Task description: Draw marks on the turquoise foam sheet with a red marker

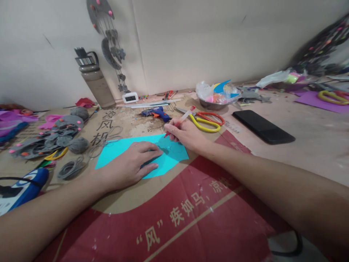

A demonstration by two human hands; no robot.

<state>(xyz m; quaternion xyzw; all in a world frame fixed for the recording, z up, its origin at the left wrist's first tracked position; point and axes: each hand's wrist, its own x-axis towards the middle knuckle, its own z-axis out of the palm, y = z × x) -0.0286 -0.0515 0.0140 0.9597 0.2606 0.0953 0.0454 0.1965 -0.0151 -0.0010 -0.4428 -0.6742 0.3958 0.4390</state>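
Note:
A bright turquoise sheet [122,149] lies on the cardboard, with faint drawn outlines on its right part. My left hand [133,162] rests flat on the sheet, fingers spread toward the right. In my right hand [185,134] is a red-capped pen [187,113] with a clear barrel, gripped between thumb and fingers. Its red tip end points down at the sheet's upper edge; whether it touches the paper I cannot tell. Just beyond that hand lie scissors with red and yellow handles [208,123] and a blue glue gun [156,113].
A black phone [263,126] lies to the right. Behind stand a metal bowl [215,104] of wrapped bits, a small white clock [130,97] and a grey bottle [95,80]. Grey yarn balls [78,145] and felt pieces crowd the left, near a blue-and-white power strip [27,187].

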